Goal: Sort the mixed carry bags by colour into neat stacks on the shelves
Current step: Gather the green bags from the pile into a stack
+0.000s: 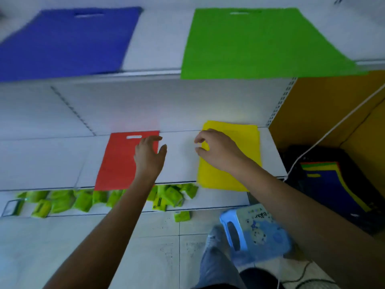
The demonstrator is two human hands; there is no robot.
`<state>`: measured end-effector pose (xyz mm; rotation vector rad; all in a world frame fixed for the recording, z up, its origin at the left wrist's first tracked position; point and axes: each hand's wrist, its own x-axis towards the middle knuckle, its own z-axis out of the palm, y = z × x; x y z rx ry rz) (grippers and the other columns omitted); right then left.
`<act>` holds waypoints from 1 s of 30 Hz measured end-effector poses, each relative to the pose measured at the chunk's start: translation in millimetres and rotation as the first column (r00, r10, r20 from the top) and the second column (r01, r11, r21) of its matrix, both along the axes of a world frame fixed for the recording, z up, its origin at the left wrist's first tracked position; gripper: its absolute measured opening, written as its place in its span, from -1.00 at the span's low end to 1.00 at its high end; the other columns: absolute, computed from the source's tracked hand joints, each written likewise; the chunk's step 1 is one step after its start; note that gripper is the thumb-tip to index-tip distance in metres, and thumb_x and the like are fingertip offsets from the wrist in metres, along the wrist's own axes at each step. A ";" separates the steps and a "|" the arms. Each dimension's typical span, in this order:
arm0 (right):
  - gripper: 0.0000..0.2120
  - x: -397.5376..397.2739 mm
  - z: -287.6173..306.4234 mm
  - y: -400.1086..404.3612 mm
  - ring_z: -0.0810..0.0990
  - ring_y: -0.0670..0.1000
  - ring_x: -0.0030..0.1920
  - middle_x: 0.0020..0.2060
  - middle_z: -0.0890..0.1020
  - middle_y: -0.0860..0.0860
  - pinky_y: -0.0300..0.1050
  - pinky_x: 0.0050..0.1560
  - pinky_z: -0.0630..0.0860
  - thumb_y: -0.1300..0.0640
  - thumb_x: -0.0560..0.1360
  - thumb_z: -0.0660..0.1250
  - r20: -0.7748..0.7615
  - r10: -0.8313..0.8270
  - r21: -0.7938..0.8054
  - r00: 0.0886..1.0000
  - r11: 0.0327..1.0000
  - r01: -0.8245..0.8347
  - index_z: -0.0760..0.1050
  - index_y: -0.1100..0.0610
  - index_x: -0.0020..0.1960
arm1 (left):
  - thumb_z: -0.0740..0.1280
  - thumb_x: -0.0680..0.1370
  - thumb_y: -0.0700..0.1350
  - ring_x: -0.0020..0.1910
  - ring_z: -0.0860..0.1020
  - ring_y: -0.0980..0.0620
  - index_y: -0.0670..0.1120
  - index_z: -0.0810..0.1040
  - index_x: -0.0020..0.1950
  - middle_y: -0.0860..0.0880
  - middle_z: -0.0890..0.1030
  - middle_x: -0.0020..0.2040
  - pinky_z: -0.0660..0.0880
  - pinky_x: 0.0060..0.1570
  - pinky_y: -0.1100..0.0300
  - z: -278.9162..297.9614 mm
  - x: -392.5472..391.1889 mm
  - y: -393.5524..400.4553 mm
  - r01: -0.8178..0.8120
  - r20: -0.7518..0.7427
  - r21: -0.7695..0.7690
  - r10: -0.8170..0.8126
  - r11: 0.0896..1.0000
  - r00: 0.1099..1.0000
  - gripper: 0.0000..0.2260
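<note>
A: Yellow bag [239, 161] lies flat at the right end of the middle shelf [179, 161], its near edge hanging a little over the shelf lip. My right hand [220, 151] is over its left part, fingers [200, 139] loosely curled, thumb apart from them. No fabric is visibly pinched; I log it as open. Whether the palm touches the bag, I cannot tell.

B: Left side?

A: Red bag [118, 161] lies flat on the same shelf, handle slot toward the back panel, near edge at the lip. My left hand [149, 155] is over its right edge, fingers relaxed and spread, holding nothing. Bare white shelf lies between the two bags; they are well apart.

B: Upper shelf?

A: Blue bag [68, 42] on the left, green bag [260, 42] on the right, both flat with handle slots toward the back. The green one overhangs the front edge. A strip of bare shelf separates them.

B: Unsorted stock?

A: Mixed bags [333, 184] lie on something dark at the far right beside the shelving; blue is on top, with yellow, green and red edges showing. Blur hides the count.

B: Other entries?

A: Small green packets [83, 202] are scattered on the lowest shelf below the red bag, one lying on the floor tiles. A blue plastic stool [256, 228] stands near my leg. A white cable [333, 130] runs across the orange wall.
</note>
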<state>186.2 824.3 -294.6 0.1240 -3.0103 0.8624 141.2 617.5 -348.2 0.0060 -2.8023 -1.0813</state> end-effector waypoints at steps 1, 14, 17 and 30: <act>-0.81 6.3 15.5 -26.9 0.54 -0.02 0.11 0.08 0.58 -0.05 -0.04 0.09 0.49 0.05 0.50 0.35 -0.032 0.053 -0.033 0.998 0.998 -0.054 0.54 0.02 0.11 | 0.36 0.47 -0.07 0.15 0.51 -0.19 -0.05 0.56 0.16 -0.13 0.58 0.14 0.42 0.15 -0.02 12.3 11.8 -27.4 -0.030 -0.031 0.028 0.031 0.999 0.999 -0.73; -0.76 18.5 188.6 -276.9 0.52 -0.13 0.06 0.05 0.58 -0.18 -0.11 0.09 0.48 0.03 0.52 0.31 -0.337 0.435 0.036 0.835 0.892 -0.451 0.50 -0.03 0.18 | 0.28 0.54 -0.19 0.15 0.47 0.11 -0.04 0.53 0.17 0.07 0.54 0.12 0.38 0.17 0.14 211.8 116.6 -294.8 -0.236 -0.532 0.125 0.266 0.964 0.804 -0.78; -0.79 -13.8 211.7 -313.2 0.51 -0.14 0.06 0.05 0.55 -0.20 -0.09 0.10 0.48 -0.01 0.54 0.27 -0.348 0.453 0.065 0.821 0.885 -0.461 0.49 -0.06 0.17 | 0.25 0.53 -0.16 0.10 0.49 0.09 -0.03 0.53 0.12 0.08 0.56 0.06 0.38 0.10 0.16 249.5 100.6 -339.0 -0.276 -0.646 0.106 0.277 0.955 0.711 -0.81; -0.52 -215.4 260.1 -436.1 0.60 -0.05 -0.40 -0.36 0.67 -0.03 -0.28 -0.41 0.45 -0.23 0.57 0.17 0.173 0.344 -0.074 0.923 0.939 -0.336 0.58 0.14 -0.19 | 0.30 0.56 -0.10 0.13 0.54 0.05 -0.01 0.57 0.14 0.05 0.62 0.07 0.39 0.10 0.16 334.2 -81.0 -528.0 -0.294 -0.425 -0.091 0.230 0.951 0.875 -0.82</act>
